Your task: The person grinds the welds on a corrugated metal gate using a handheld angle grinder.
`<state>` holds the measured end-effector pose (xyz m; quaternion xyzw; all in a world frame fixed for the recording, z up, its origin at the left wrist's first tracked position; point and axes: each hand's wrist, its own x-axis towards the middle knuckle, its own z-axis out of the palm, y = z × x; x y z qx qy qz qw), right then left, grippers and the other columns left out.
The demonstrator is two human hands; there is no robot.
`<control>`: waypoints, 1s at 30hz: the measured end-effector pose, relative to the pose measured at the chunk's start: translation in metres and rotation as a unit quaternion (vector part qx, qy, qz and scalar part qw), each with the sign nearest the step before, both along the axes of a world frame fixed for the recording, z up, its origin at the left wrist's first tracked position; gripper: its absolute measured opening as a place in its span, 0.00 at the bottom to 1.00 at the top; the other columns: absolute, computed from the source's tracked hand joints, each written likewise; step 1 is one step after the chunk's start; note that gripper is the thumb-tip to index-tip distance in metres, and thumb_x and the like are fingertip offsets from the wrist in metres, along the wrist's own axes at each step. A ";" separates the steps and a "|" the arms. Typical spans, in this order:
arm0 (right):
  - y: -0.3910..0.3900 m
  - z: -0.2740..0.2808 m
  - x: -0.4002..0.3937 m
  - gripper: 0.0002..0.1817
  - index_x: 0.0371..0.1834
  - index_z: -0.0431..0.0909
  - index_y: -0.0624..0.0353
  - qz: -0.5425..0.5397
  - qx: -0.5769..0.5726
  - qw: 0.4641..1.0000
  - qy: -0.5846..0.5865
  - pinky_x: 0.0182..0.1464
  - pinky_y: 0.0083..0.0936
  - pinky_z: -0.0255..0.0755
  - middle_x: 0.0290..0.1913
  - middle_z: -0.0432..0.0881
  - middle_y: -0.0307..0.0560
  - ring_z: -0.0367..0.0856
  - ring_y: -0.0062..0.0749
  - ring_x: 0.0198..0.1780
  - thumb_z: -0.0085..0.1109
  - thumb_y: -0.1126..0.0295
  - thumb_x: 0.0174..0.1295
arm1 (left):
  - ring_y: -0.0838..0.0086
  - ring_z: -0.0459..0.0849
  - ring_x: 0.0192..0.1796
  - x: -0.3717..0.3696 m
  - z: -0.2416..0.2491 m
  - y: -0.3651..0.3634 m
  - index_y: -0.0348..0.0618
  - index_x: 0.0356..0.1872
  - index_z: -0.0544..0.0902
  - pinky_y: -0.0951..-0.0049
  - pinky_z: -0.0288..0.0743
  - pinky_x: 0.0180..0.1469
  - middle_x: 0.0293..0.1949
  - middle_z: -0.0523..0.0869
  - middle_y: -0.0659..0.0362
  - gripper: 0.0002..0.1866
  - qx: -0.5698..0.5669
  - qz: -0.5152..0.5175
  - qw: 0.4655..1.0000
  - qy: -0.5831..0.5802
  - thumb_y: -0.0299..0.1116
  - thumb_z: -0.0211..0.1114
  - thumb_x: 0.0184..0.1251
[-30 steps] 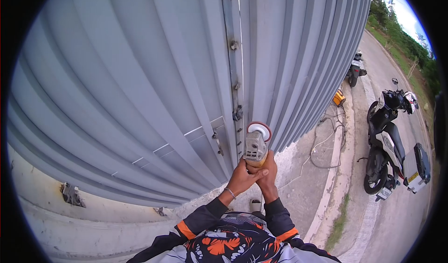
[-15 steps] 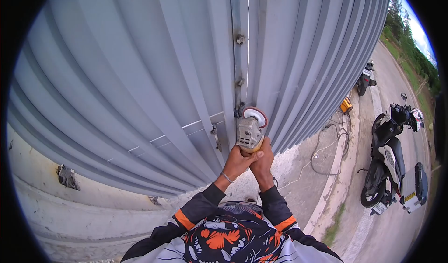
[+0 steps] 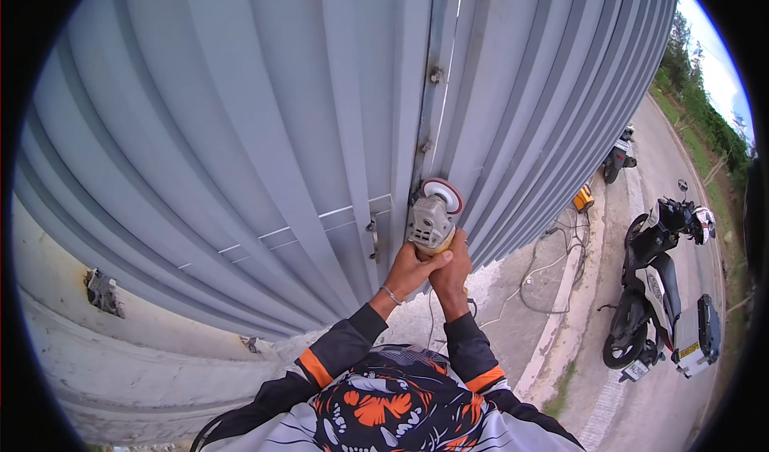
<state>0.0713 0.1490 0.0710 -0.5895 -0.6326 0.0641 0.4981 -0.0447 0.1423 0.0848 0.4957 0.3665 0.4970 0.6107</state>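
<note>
Both hands are wrapped round an angle grinder (image 3: 431, 223), its worn grey head pointing up and away from me. My left hand (image 3: 410, 269), with a bracelet at the wrist, grips the body from the left side. Against it on the right, my right hand (image 3: 452, 266) is closed on the same body. The grinder's white and reddish disc (image 3: 443, 195) is right at the hinge strip (image 3: 430, 107) running up the seam of a grey corrugated metal gate (image 3: 296, 131). A handle-like latch (image 3: 373, 237) sits on the gate left of the grinder.
A parked motorcycle (image 3: 658, 284) stands on the road at right, with a second motorcycle (image 3: 618, 155) farther back. A yellow machine (image 3: 583, 199) and loose cables (image 3: 553, 280) lie by the gate's foot. A concrete wall (image 3: 160, 372) runs along the lower left.
The view has shifted slightly, so the gate seam appears farther right and the motorcycles farther left. Both hands keep hold of the grinder, whose disc remains beside the seam.
</note>
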 end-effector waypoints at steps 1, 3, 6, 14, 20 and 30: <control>0.001 0.000 -0.001 0.32 0.55 0.72 0.60 0.001 0.002 1.000 0.001 0.42 0.51 0.77 0.41 0.85 0.57 0.86 0.61 0.43 0.80 0.60 0.53 | 0.72 0.83 0.64 -0.001 -0.001 0.001 0.32 0.67 0.77 0.68 0.76 0.68 0.61 0.85 0.53 0.33 0.003 0.002 1.000 -0.001 0.38 0.81 0.67; 0.001 0.000 -0.003 0.32 0.55 0.72 0.60 0.001 0.005 1.000 0.002 0.42 0.50 0.78 0.40 0.86 0.57 0.87 0.60 0.43 0.80 0.59 0.52 | 0.71 0.83 0.64 -0.002 -0.001 0.001 0.33 0.67 0.77 0.68 0.76 0.69 0.61 0.85 0.53 0.33 0.004 0.003 1.000 -0.005 0.38 0.81 0.67; -0.001 -0.001 -0.005 0.32 0.55 0.72 0.60 -0.003 0.005 1.000 -0.001 0.42 0.50 0.78 0.40 0.86 0.56 0.87 0.60 0.43 0.81 0.59 0.52 | 0.71 0.83 0.64 -0.004 -0.002 0.000 0.33 0.67 0.77 0.68 0.76 0.69 0.61 0.85 0.53 0.33 -0.004 0.003 1.000 -0.012 0.37 0.81 0.66; 0.000 0.000 -0.004 0.32 0.56 0.72 0.59 -0.012 0.025 0.999 -0.025 0.40 0.49 0.78 0.39 0.86 0.57 0.87 0.60 0.41 0.80 0.60 0.53 | 0.72 0.83 0.64 -0.003 -0.009 0.003 0.33 0.67 0.77 0.69 0.76 0.68 0.61 0.85 0.54 0.32 -0.012 0.004 1.000 -0.021 0.35 0.80 0.67; 0.004 -0.003 -0.001 0.31 0.56 0.71 0.57 -0.003 -0.001 1.000 -0.004 0.43 0.49 0.78 0.42 0.86 0.58 0.86 0.62 0.46 0.79 0.58 0.55 | 0.74 0.87 0.57 0.002 -0.009 0.002 0.33 0.61 0.81 0.72 0.80 0.61 0.56 0.88 0.55 0.28 0.008 0.025 0.999 -0.047 0.38 0.81 0.66; 0.008 -0.017 0.007 0.32 0.59 0.72 0.60 -0.007 0.018 0.999 -0.032 0.40 0.50 0.76 0.38 0.85 0.57 0.86 0.61 0.40 0.78 0.61 0.55 | 0.75 0.82 0.63 0.004 -0.023 0.006 0.34 0.66 0.79 0.71 0.75 0.68 0.61 0.85 0.58 0.27 -0.015 -0.017 0.997 -0.076 0.32 0.77 0.70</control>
